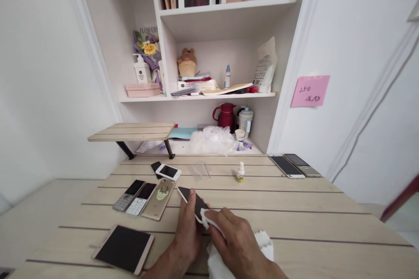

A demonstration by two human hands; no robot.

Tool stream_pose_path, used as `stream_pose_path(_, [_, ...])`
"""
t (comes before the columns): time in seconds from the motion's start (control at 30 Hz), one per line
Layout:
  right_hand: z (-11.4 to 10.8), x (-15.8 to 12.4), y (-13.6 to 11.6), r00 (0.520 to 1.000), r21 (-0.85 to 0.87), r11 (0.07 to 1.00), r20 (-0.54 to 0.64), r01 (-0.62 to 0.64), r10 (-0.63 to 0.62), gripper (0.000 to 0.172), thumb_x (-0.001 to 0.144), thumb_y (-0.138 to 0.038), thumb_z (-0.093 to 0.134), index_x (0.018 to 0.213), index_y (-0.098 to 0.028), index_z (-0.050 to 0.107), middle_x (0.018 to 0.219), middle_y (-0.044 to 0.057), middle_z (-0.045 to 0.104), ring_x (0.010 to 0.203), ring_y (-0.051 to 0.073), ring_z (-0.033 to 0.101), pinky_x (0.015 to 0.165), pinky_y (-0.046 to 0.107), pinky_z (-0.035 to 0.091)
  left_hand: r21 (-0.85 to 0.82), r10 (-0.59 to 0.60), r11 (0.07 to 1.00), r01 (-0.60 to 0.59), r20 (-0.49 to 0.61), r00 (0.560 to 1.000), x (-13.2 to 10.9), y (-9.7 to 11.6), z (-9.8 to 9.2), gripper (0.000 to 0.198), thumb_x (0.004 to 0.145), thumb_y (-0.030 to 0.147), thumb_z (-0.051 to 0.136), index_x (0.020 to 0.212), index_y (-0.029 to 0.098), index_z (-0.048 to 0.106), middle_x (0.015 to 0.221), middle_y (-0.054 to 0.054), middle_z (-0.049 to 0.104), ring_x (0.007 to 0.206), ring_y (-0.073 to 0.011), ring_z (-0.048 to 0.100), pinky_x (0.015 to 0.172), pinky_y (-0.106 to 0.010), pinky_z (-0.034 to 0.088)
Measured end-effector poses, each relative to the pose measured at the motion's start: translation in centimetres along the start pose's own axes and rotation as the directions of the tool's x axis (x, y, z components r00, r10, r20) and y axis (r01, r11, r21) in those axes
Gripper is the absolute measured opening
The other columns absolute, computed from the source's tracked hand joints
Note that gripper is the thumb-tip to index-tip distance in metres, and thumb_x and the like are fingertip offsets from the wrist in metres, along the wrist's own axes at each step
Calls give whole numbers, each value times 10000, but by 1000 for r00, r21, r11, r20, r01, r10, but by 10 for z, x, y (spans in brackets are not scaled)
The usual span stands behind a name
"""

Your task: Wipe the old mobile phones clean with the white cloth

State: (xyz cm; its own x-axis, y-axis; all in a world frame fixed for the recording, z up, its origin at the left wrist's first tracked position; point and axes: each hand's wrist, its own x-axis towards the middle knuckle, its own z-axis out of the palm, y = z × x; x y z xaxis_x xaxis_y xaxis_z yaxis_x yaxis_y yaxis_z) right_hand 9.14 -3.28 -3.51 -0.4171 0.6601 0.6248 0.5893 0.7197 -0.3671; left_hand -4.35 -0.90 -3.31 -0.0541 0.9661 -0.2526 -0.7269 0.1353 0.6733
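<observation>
My left hand (190, 226) is wrapped round a white-edged smartphone (194, 199) with a dark screen, tilted above the table. In my right hand (237, 237) is a white cloth (265, 244); a bunched part of it presses on the phone's lower end, and the rest hangs below the hand. A large gold tablet (123, 248) lies left of my left wrist. Beyond it sit a grey keypad phone (129, 195), a white keypad phone (142, 199) and a gold smartphone (159, 199) lying back up with a ring on it.
A small spray bottle (240, 172) and a clear plastic bag (199, 171) are mid-table. Behind the gold phone lies a white phone (168, 171) over a dark one. Two more phones (286, 166) lie at back right. A small raised wooden stand (134, 131) is at back left, before shelves.
</observation>
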Motion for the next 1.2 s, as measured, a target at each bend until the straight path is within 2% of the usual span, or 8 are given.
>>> stream_pose_path(0.1, [-1,0,0,997,34,997,-2,72,-72,289,949,-141,445,1204,-236,544,863,49,647,723,191,636,643,291,483,65,101,993,-104,43,994,-3,-2,1,352,754,460,739,919,199,569,727,9,627,631,-150,605,666,-284,490])
stream_pose_path(0.17, [-1,0,0,995,41,994,-19,97,-96,272,956,-154,442,1199,-225,543,850,52,642,715,194,630,632,294,476,48,98,994,-100,59,993,-4,-4,1,330,771,454,728,930,214,565,734,19,622,639,-135,602,688,-273,487])
stream_pose_path(0.37, [1,-1,1,999,-24,999,-19,37,-37,281,956,-160,443,1210,-232,538,875,59,642,728,203,641,641,300,478,-7,-78,997,78,42,996,-1,1,-2,351,796,486,686,876,155,598,781,-57,656,673,-162,625,646,-268,494])
stream_pose_path(0.6, [4,-1,4,996,-75,995,-59,-67,63,284,949,-160,435,1208,-236,523,901,64,649,725,223,658,632,320,481,-66,-111,991,120,129,985,-2,23,3,339,883,391,603,1061,105,642,930,-136,719,797,-216,686,690,-308,546])
stream_pose_path(0.73, [5,-2,6,998,-23,999,-55,29,-31,301,943,-146,447,1220,-239,519,909,65,651,744,215,647,643,314,480,-48,-175,982,185,160,971,-2,24,1,391,888,388,598,1117,75,642,966,-161,734,850,-240,700,749,-326,546])
stream_pose_path(0.9, [-4,1,4,993,103,988,-6,116,-116,279,969,-179,465,1226,-261,534,877,42,631,724,184,612,632,290,465,23,-196,980,196,209,958,-4,28,-2,503,893,438,568,1137,5,647,967,-205,736,822,-263,696,712,-336,534])
stream_pose_path(1.07, [-7,2,4,990,181,974,12,137,-142,282,977,-207,483,1247,-274,527,895,34,603,746,166,594,649,273,466,40,-228,974,225,234,945,-6,35,0,446,883,412,592,1115,39,671,991,-193,740,812,-245,693,771,-352,527])
stream_pose_path(1.2, [-8,0,5,988,197,969,-7,150,-151,301,972,-197,484,1257,-284,530,870,22,594,709,156,581,625,258,468,53,-281,959,277,227,932,-11,40,1,397,850,415,625,982,50,709,877,-171,749,726,-238,687,682,-329,528])
